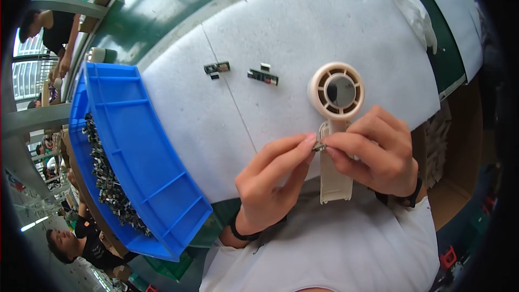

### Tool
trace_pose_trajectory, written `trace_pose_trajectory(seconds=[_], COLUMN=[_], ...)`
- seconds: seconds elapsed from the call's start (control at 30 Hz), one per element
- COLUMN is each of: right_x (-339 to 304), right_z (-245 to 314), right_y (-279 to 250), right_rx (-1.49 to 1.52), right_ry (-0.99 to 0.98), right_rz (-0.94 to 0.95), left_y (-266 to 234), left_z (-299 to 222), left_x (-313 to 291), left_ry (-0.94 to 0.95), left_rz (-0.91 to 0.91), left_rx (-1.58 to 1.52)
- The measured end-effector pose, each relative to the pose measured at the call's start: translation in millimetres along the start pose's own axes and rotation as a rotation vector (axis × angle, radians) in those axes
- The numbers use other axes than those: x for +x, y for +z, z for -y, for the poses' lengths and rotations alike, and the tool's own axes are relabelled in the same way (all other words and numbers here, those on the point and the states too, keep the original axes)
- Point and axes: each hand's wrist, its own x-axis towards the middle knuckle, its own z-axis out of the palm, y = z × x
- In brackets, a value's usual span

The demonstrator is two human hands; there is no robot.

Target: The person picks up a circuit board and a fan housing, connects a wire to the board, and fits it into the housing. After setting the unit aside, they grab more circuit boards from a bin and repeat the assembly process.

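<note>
Fingertips of my left hand and my right hand meet over a small dark circuit board, pinching it from both sides. Much of that board is hidden by the fingers. Right beneath it lies a cream handheld fan, its round slotted head with a dark mirror-like centre pointing away from me. The fan's handle housing stretches toward my body, with its hollow inside showing. Beyond my left hand, two more circuit boards rest apart on the white foam sheet.
At the left, a blue plastic bin holds a heap of small circuit boards. A crumpled white bag lies at the far right, above a cardboard box. Other people are at the left, away from my hands.
</note>
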Motion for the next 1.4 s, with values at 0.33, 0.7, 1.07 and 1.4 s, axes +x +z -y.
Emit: trace_pose_trajectory(seconds=[0.33,0.7,1.07,1.4], right_x=[-9,-4,57,207], right_z=[20,16,-32,-191], right_y=[18,19,-45,-55], right_rx=[0.21,0.156,-0.004,0.054], right_ry=[0.313,0.258,-0.071,0.458], right_rz=[-0.157,-0.162,0.269,0.41], left_y=[26,27,-6,-8], left_z=[-8,-7,3,6], left_x=[-14,-11,35,2], left_ry=[0.105,0.102,0.053,-0.014], left_rz=[-0.189,-0.183,0.029,-0.066], left_rx=[0.335,0.424,0.631,0.609])
